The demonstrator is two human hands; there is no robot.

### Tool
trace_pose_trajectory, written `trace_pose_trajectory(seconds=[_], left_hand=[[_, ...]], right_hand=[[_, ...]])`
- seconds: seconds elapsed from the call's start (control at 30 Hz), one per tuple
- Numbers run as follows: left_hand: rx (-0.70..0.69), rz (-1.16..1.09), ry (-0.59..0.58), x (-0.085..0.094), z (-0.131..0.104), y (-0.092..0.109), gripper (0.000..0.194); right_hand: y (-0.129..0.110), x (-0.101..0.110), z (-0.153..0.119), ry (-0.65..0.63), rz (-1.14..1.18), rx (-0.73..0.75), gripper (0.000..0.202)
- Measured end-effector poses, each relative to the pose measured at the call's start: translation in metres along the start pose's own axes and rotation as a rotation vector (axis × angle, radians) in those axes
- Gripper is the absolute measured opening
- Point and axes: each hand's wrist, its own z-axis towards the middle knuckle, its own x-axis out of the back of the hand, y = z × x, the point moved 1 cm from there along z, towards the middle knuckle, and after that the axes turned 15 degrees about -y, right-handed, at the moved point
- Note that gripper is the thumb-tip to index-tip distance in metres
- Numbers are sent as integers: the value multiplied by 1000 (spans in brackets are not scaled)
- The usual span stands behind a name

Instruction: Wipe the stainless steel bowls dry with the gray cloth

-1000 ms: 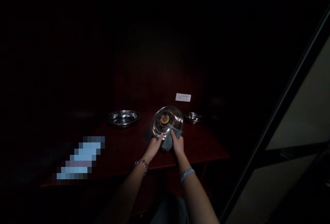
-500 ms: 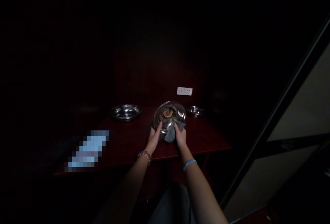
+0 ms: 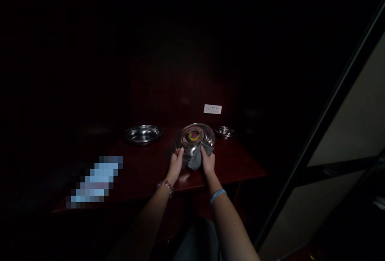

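Left hand: the left hand (image 3: 175,165) grips the near left rim of a round shiny steel plate with a red and yellow sticker in its middle (image 3: 195,140), fingers curled onto the edge and the thumb up on the rim.
Right hand: the right hand (image 3: 208,162) is closed on a crumpled grey cloth (image 3: 197,157) and presses it against the near lower part of the steel plate.
Plate and the hands: the plate sits just beyond both hands, between them, with the cloth bunched between the two palms.
Plate's tilt: it is tipped up off the table, its hollow face and sticker turned toward the person, far edge raised; being round, it shows no long axis.
Wrists: a beaded bracelet (image 3: 165,186) circles the left wrist, and a light blue band (image 3: 217,195) the right.
Table: a dark red wooden table (image 3: 144,172) carries everything; the hands work near its front edge.
Left of the plate: a wide shallow steel dish (image 3: 143,134) lies flat, well apart from the left hand.
Right of the plate: a small steel bowl (image 3: 225,132) stands close to the plate's far right edge.
Behind: a small white rectangular panel with dark dots (image 3: 212,109) shows on the dark surface behind the table.
Near left: a blurred pale blue patch (image 3: 96,181) lies on the table; what it is cannot be told.
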Motion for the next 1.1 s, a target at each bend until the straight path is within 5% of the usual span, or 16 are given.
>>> trace_pose_trajectory(seconds=[0.17,0.3,0.4,0.53,0.77,1.1], left_hand=[[-65,22,-17,-5,-7,10,53],[-70,131,-172,-9,-6,-1,73],[-42,157,-278,-9,-2,-14,59],[-2,111,-197,-6,4,-18,44],[-31,26,-51,-5,-1,3,51],[-13,220,-220,-7,-3,-9,47]], right_hand=[[0,4,1,73,-41,1,49],[-1,6,1,60,4,-55,50],[-3,4,0,-14,39,-66,50],[-3,1,-2,-59,59,-36,50],[-3,2,0,87,-18,41,49],[2,8,2,85,8,-34,53]])
